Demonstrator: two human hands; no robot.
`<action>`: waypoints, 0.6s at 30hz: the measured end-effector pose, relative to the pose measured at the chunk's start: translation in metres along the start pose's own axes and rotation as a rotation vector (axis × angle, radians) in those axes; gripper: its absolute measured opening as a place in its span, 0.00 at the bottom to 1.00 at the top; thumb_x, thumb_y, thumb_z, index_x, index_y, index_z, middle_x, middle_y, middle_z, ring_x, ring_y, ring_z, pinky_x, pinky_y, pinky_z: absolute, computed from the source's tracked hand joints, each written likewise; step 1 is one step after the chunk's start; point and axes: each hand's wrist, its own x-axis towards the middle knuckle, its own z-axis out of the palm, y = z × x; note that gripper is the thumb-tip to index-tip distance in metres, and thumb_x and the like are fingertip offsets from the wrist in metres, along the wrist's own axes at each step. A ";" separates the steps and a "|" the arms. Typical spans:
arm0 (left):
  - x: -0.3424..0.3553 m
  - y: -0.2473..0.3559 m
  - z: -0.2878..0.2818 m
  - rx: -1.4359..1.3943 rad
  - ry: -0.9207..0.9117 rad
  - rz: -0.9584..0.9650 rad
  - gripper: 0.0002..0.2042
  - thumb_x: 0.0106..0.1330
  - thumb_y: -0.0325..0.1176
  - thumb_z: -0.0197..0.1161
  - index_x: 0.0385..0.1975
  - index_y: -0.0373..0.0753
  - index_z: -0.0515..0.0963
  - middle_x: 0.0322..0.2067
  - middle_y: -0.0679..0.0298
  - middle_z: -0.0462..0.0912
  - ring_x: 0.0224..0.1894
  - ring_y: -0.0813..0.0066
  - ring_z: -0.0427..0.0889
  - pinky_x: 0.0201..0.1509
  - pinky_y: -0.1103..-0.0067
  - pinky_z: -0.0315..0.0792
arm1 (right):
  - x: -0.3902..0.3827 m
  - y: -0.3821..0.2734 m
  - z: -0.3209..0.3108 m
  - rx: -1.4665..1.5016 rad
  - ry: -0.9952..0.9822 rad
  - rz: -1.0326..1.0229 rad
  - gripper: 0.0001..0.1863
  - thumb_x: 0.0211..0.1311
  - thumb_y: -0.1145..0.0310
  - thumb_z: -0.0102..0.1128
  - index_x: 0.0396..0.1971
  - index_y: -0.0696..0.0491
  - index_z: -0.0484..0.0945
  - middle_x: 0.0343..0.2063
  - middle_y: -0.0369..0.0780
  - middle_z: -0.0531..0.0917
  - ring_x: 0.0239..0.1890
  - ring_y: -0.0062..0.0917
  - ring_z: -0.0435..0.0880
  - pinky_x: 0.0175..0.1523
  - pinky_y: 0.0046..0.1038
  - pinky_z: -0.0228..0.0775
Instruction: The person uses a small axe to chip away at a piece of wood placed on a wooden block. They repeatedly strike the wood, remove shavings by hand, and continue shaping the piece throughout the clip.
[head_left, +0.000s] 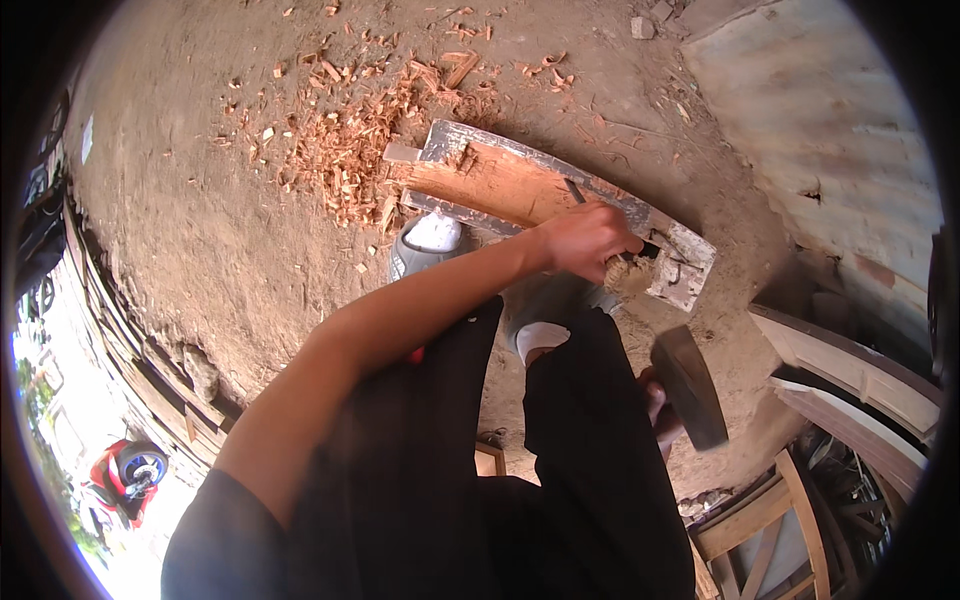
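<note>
My left hand is closed around a chisel. Its dark blade points into the hollowed face of a long wooden workpiece, and a frayed, light-brown handle end sticks out below the fist. The workpiece lies on the ground by my feet, with worn dark and whitish paint along its edges and raw reddish wood inside. Low on the right, beside my knee, my right hand grips a mallet with a dark block-shaped head. The head hides part of that hand, and its handle is mostly hidden.
Wood shavings are heaped on the dirt floor past the workpiece's left end. A metal sheet stands at the right. Wooden panels and a wooden frame lean at lower right. A red motorcycle stands outside, lower left.
</note>
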 end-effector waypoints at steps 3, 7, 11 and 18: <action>0.008 0.000 -0.001 0.006 -0.008 0.016 0.13 0.44 0.32 0.69 0.31 0.38 0.80 0.25 0.55 0.79 0.35 0.50 0.81 0.39 0.61 0.74 | -0.016 0.047 0.008 -0.545 0.070 0.066 0.16 0.76 0.58 0.57 0.37 0.59 0.78 0.28 0.39 0.81 0.26 0.22 0.77 0.31 0.26 0.65; -0.006 -0.008 -0.001 0.015 -0.014 0.001 0.13 0.44 0.31 0.69 0.31 0.37 0.80 0.26 0.55 0.80 0.36 0.50 0.82 0.39 0.61 0.74 | 0.062 -0.038 0.046 -0.040 0.132 0.519 0.18 0.76 0.57 0.58 0.43 0.60 0.77 0.37 0.44 0.82 0.36 0.27 0.80 0.39 0.28 0.69; 0.003 -0.005 -0.002 0.010 0.028 -0.043 0.14 0.44 0.32 0.70 0.33 0.37 0.80 0.27 0.54 0.81 0.37 0.51 0.83 0.40 0.62 0.75 | 0.034 -0.006 0.025 0.017 0.297 0.134 0.24 0.74 0.51 0.59 0.43 0.61 0.77 0.35 0.44 0.82 0.34 0.25 0.80 0.38 0.27 0.68; -0.001 -0.009 -0.004 0.011 0.070 -0.040 0.15 0.47 0.35 0.73 0.34 0.36 0.81 0.28 0.53 0.82 0.35 0.50 0.83 0.40 0.62 0.76 | 0.069 -0.010 0.057 -0.175 0.260 0.120 0.22 0.75 0.52 0.59 0.39 0.60 0.75 0.27 0.39 0.79 0.26 0.23 0.76 0.30 0.24 0.64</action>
